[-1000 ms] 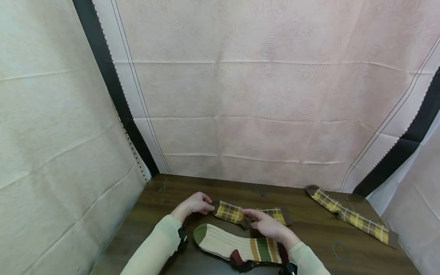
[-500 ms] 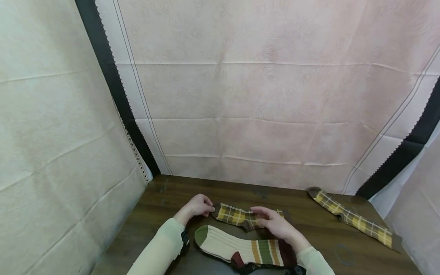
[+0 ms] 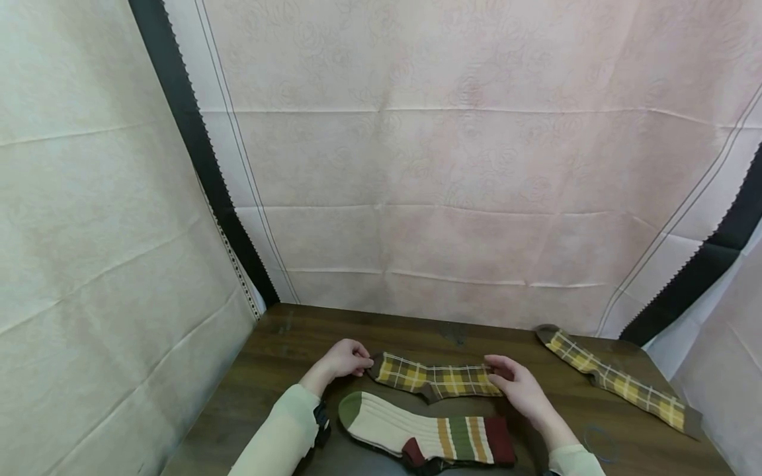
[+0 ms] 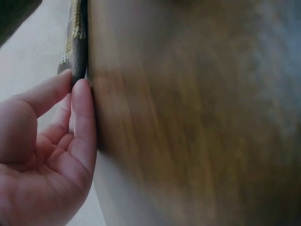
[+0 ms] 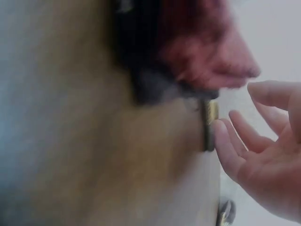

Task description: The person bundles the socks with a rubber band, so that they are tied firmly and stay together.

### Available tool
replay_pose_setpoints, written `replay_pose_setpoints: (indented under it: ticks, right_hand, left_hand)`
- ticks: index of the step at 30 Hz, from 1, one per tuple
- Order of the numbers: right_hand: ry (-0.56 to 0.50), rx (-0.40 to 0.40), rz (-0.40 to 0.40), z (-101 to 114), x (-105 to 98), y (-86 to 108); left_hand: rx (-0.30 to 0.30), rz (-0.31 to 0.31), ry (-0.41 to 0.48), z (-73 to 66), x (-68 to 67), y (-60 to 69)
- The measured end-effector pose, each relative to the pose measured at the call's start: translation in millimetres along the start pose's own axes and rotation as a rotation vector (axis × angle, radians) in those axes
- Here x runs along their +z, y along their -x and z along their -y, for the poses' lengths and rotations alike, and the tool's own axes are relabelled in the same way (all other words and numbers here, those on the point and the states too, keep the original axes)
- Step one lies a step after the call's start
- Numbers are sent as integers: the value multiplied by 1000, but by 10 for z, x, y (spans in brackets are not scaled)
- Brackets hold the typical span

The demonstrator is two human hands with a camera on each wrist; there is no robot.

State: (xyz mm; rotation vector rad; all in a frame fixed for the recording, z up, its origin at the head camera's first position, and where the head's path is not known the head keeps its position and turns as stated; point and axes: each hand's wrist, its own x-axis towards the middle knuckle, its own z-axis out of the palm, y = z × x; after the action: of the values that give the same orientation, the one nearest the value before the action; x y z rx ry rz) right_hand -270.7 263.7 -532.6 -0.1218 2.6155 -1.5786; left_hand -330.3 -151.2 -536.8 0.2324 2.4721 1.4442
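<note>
Nearest the person: cream ribbed crew sock point(image 3: 411, 420), green toe to the L, maroon cuff to the R, flat, w/ a dark layer point(image 5: 143, 47) under it; can't tell if that's a 2nd sock; just beyond, yellow-brown plaid sock point(image 3: 458, 381) lies flat btwn the hands, long axis L–R, toe L, cuff R, heel bulge twd the person; L hand point(image 3: 344, 359) pinches its toe tip btwn thumb & fingers; R hand point(image 3: 516, 382) is at the cuff end, fingers relaxed & apart, gripping nothing; can't tell if a fingertip touches the cuff or is just beside it; so each hand is nearer its own end; off to the R, thin bluish loop point(image 3: 600, 443) on the table point(image 3: 256, 370); farther, other plaid sock point(image 3: 619, 383) lies diagonally, well apart from R hand; behind all, pale curtain point(image 3: 452, 165); count: plaid socks 2, cream 1 for sure, loop 1, hands 2.
</note>
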Motion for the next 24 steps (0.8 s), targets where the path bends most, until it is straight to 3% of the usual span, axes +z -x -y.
replay_pose_setpoints:
  ticks: [7, 15, 24]
  right_hand:
    - [25, 48, -72, -115, -55, 50]
    - [56, 76, -92, -116, -93, 73]
    - [120, 81, -21, -168, -125, 22]
  left_hand:
    - [26, 7, 20, 40, 0, 23]
    - [38, 3, 3, 46, 18, 36]
    - [31, -9, -26, 48, 16, 29]
